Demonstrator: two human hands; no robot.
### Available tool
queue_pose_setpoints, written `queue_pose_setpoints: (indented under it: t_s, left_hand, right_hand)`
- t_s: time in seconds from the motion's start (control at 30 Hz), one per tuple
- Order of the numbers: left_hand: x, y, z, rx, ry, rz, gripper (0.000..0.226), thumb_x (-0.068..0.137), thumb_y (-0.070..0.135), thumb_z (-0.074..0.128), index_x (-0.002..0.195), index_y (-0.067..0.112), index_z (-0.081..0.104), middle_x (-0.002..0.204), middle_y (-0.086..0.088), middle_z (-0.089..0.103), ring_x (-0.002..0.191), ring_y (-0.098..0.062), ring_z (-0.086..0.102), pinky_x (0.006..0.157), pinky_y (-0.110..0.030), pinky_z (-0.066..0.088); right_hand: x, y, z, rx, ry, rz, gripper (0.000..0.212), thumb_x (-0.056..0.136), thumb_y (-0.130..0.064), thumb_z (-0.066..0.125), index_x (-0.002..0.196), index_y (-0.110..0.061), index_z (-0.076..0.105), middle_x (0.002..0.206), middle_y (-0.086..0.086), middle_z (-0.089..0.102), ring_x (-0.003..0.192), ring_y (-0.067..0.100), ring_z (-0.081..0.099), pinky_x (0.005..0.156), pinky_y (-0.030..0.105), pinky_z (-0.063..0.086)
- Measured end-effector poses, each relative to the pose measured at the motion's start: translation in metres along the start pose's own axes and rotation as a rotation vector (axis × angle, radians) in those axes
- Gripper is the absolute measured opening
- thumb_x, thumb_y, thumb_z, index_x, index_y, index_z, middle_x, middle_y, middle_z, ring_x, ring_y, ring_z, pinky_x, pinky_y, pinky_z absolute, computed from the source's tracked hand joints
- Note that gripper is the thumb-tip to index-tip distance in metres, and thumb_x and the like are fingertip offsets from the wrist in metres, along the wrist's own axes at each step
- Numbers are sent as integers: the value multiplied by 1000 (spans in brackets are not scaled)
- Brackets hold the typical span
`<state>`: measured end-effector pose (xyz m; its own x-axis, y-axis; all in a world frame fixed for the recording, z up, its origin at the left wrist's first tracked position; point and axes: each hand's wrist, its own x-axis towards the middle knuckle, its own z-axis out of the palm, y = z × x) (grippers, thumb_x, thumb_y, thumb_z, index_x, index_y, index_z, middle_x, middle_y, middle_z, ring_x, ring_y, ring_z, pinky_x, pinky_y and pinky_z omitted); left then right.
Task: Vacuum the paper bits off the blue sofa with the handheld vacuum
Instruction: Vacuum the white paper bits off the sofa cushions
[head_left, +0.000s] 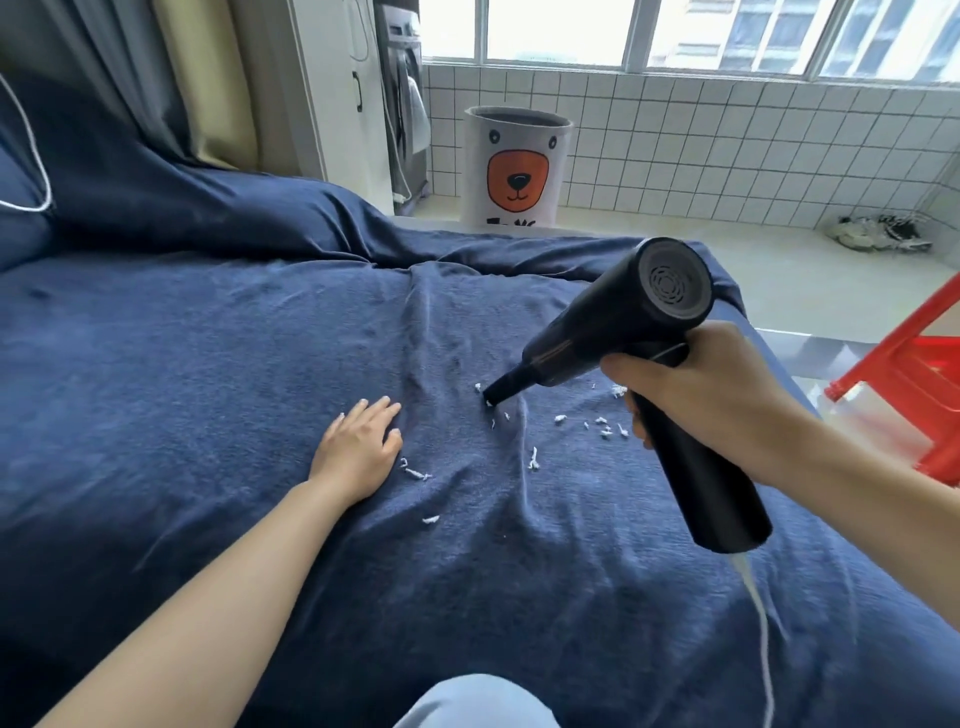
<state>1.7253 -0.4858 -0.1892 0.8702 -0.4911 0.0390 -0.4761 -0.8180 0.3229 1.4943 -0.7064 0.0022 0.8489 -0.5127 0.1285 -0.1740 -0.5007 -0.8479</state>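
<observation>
Wrinkled blue sofa (208, 364) below tiled window wall; right hand (711, 395) grips vacuum (623, 332), nozzle touching paper bits (571, 426); left hand (358, 447) rests flat; cord (761, 623) runs off frame.

Tiled balcony corner behind the seat

A white fabric bin (517, 169) printed with an orange bear face stood at twelve o'clock against the white tiled wall (727, 150), under the windows (675, 31). A red plastic stool (914, 374) sat at three o'clock, worn shoes (878, 236) at two, and grey-and-yellow curtains (171, 78) hung at eleven.
</observation>
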Motion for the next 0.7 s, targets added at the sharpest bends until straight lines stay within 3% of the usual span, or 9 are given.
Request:
queue_pose_setpoints:
  t_s: [0.13,0.27,0.4,0.7]
  left_hand:
    - [-17,-4,-2,-5,10,7,47,101,31,33,148,25,33,158,9,23,147,-12,15,120,-35,10]
    - [-34,-8,-1,4,42,-6,47,101,32,32,148,28,33,157,11,23,146,-9,15,120,-34,9]
    - [-37,-11,-1,6,52,-10,47,101,32,32,147,30,33,157,12,24,146,-8,15,120,-34,9]
    - [-41,-7,-2,26,69,-21,47,101,32,32,148,28,34,157,10,25,146,-10,16,120,-35,9]
  right_hand:
    - [-11,1,3,-24,26,-38,27,83,-20,73,67,-1,64,58,9,67,48,24,69,52,33,56]
    - [-7,0,14,-56,54,-80,28,83,-20,73,61,-7,62,51,2,66,43,14,66,47,19,49]
    - [-7,1,18,-108,59,-79,26,82,-21,74,60,-10,64,55,6,69,45,17,69,52,31,59]
    - [-37,-8,-6,-60,12,-26,23,82,-18,75,69,-1,67,62,15,70,46,24,67,52,37,60]
